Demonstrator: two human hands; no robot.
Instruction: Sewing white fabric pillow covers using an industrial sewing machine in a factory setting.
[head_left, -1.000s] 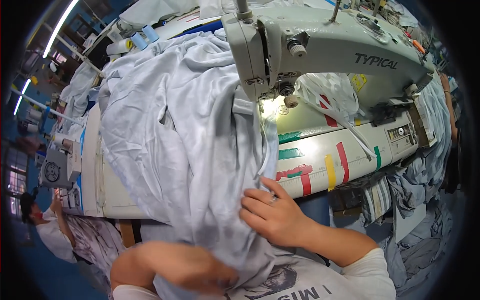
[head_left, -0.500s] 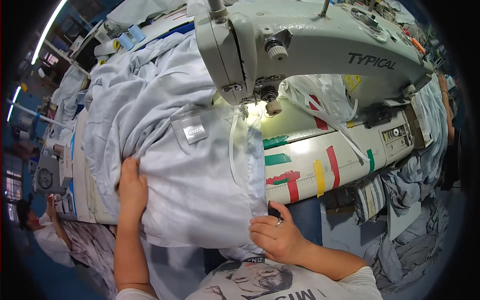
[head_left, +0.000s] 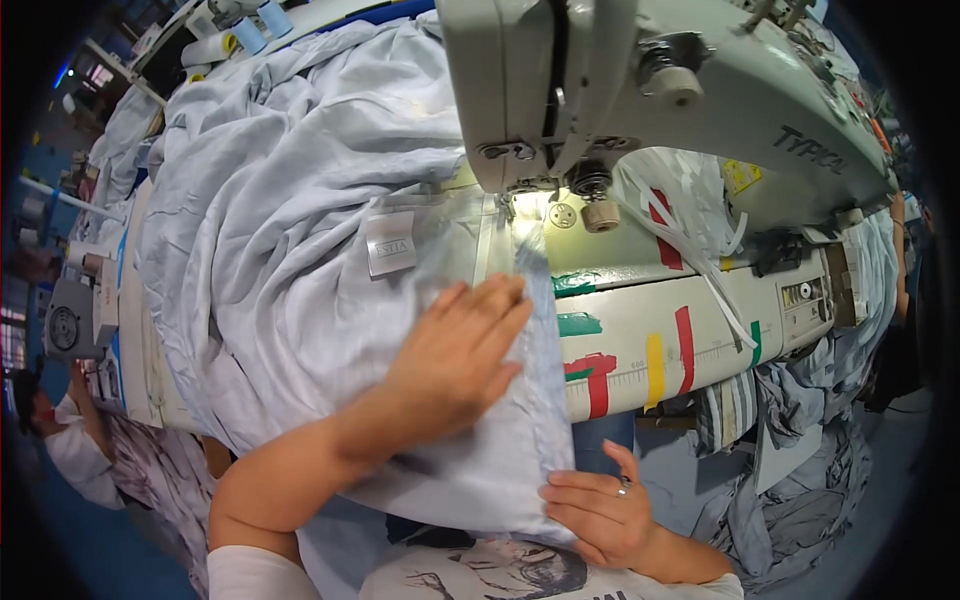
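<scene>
A large pale blue-grey fabric piece (head_left: pixel 300 230) lies bunched over the sewing table, with a small grey sewn label (head_left: pixel 391 243) on it. Its folded right edge runs under the head of the off-white sewing machine (head_left: pixel 640 90), near the presser foot (head_left: pixel 520 200). My left hand (head_left: pixel 455 355) lies flat on the fabric, fingers spread toward the seam edge. My right hand (head_left: pixel 600 510) pinches the fabric's lower right corner at the table's front edge.
Coloured tape marks (head_left: pixel 640 360) in red, yellow and green sit on the table front to the right. More fabric is piled at the right (head_left: pixel 800 450) and rear. Thread cones (head_left: pixel 250 30) stand at the back left. Another person (head_left: pixel 60 440) works at the far left.
My view has moved closer to the machine. My left hand has shifted from the fabric's left edge onto its middle, pressing flat. My right hand stays at the lower corner.
</scene>
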